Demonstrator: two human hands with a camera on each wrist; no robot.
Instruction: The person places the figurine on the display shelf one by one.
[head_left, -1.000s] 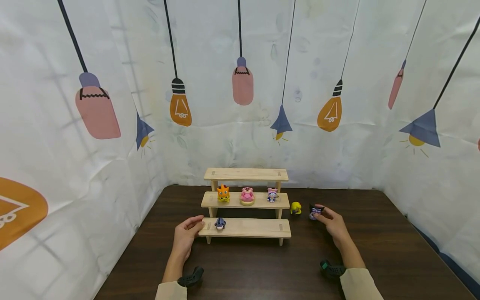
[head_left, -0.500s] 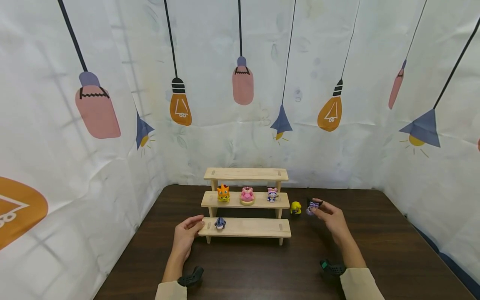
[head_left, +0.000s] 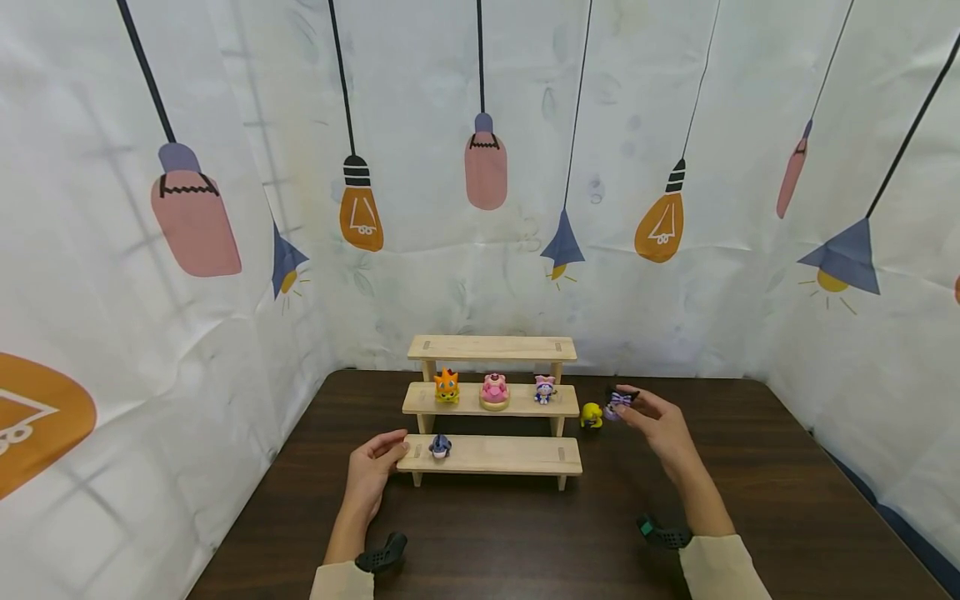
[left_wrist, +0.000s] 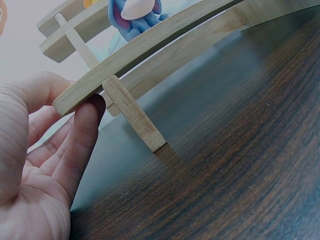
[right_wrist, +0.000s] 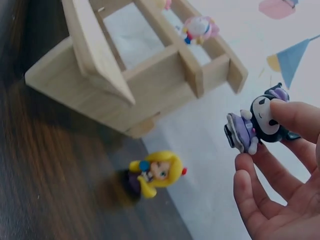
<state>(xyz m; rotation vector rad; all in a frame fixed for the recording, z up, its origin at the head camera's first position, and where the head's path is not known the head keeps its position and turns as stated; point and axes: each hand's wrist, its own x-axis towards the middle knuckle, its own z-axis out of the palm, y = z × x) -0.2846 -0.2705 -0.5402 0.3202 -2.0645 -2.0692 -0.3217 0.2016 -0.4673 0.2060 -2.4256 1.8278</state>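
My left hand (head_left: 372,473) pinches the left end of the bottom step of a three-step wooden display stand (head_left: 491,456); in the left wrist view, thumb and fingers lie above and below the board's corner. My right hand (head_left: 664,429) holds a black-and-purple figurine (right_wrist: 260,120) by its head, between thumb and fingers, to the right of the stand. Just left of it, a yellow-haired figurine (right_wrist: 159,174) stands on the table. A blue donkey figurine (head_left: 440,447) sits toward the left of the bottom step.
On the middle step stand an orange figurine (head_left: 446,387), a pink figurine (head_left: 494,392) and a small pink-hatted figurine (head_left: 544,390). The dark wooden table (head_left: 495,542) reaches back to a patterned cloth wall (head_left: 465,283).
My right hand has moved left and slightly back with the black-and-purple figurine, closer to the yellow-haired one. The left hand stays on the stand.
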